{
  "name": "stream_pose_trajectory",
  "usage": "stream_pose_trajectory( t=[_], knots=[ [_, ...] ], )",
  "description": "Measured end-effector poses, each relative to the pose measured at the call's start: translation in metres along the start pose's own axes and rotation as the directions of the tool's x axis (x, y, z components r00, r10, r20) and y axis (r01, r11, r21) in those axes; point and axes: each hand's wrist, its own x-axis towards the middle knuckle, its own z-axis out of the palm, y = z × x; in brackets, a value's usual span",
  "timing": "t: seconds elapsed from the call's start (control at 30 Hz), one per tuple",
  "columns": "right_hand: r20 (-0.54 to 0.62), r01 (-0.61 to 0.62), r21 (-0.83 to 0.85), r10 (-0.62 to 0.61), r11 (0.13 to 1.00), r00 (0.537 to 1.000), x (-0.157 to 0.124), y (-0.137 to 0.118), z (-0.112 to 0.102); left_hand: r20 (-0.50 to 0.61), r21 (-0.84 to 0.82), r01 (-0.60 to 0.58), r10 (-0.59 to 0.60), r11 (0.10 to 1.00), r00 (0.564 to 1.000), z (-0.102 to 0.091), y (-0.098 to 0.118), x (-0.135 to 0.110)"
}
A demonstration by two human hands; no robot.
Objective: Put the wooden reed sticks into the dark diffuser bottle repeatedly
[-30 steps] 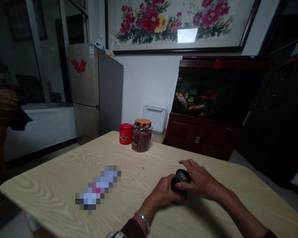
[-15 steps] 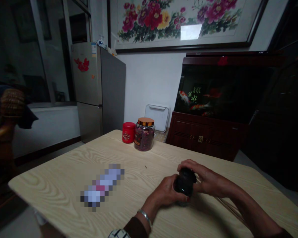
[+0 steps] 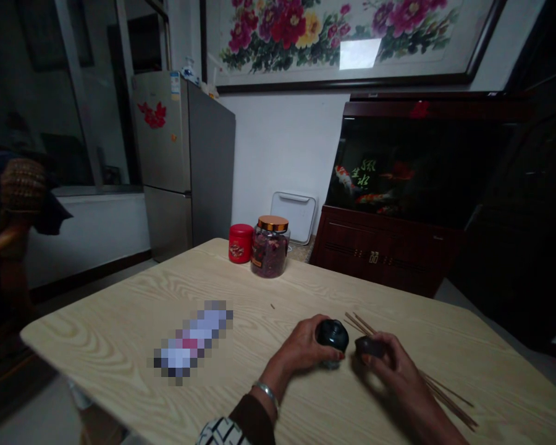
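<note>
My left hand [image 3: 302, 349] is wrapped around a small dark round jar [image 3: 332, 337] that stands on the light wooden table [image 3: 120, 321]. Just to its right, my right hand [image 3: 389, 366] holds the jar's dark lid [image 3: 368, 347] in closed fingers, lifted off and apart from the jar. A bundle of thin brown sticks [image 3: 438, 390] lies on the table behind and to the right of my right hand.
A glass jar with a copper lid [image 3: 269, 245] and a red tin [image 3: 240, 243] stand at the table's far edge. A blurred flat packet [image 3: 192, 341] lies left of my hands. A fridge [image 3: 180, 161] and a fish tank on a cabinet [image 3: 398, 185] stand beyond.
My right hand has taken the lid off the dark jar and moved it to the right, uncovering the sticks on the table. My left hand stays on the jar.
</note>
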Motion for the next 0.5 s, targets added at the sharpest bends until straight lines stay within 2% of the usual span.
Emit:
stream_pose_trajectory(
  t=[0.1, 0.2, 0.3, 0.37, 0.43, 0.5],
  knots=[
    [0.049, 0.079, -0.062, -0.076, 0.995, 0.996, -0.016, 0.019, 0.012, 0.003, -0.003, -0.005, 0.005, 1.0, 1.0, 0.001, 0.0, 0.001],
    [0.073, 0.174, -0.225, -0.162, 0.959, 0.984, -0.031, 0.023, 0.021, 0.002, -0.026, 0.004, -0.004, 1.0, 1.0, 0.002, 0.001, 0.002],
    [0.116, 0.204, -0.374, -0.173, 0.905, 0.978, -0.04, 0.024, 0.019, 0.005, -0.058, 0.026, -0.026, 0.998, 1.0, 0.003, 0.001, 0.003],
    [0.091, 0.178, -0.422, -0.153, 0.889, 0.984, -0.037, 0.025, 0.009, 0.009, -0.069, 0.023, -0.023, 0.997, 1.0, 0.004, -0.001, 0.004],
    [0.017, 0.143, -0.473, -0.153, 0.869, 0.988, -0.025, 0.025, -0.009, 0.019, -0.081, 0.012, -0.01, 0.997, 1.0, 0.004, -0.003, 0.004],
    [-0.045, 0.122, -0.578, -0.181, 0.807, 0.983, -0.008, 0.027, -0.032, 0.021, -0.088, 0.004, -0.002, 0.996, 1.0, 0.004, -0.004, 0.004]
  ],
)
